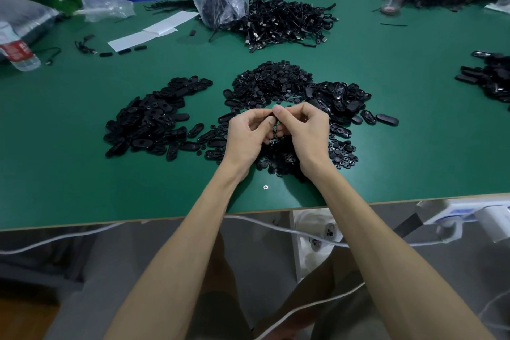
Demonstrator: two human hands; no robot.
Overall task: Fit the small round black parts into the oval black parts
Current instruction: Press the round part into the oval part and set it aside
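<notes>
Hands meet above the near middle of the flat green table [82, 174]. Our left hand [247, 132] and right hand [307, 132] each keep a closed grip, and between them they pinch a small black plastic piece [271, 119]. Whether that piece is an oval, a round insert or the two already together, we cannot tell, as the fingers hide most of it.

The small round black plastic parts [271, 81] lie heaped just beyond the hands, with more scattered to the near right. The oval black plastic parts [149, 119] sit in one heap to the left and another to the right of the hands.

We judge all of these to be light, stiff and smooth, so likely to slip or flick away under pressure. We would hold an oval by its long edges, hollow side up. We would take a round part by its rim and press it in squarely with a thumb pad.
</notes>
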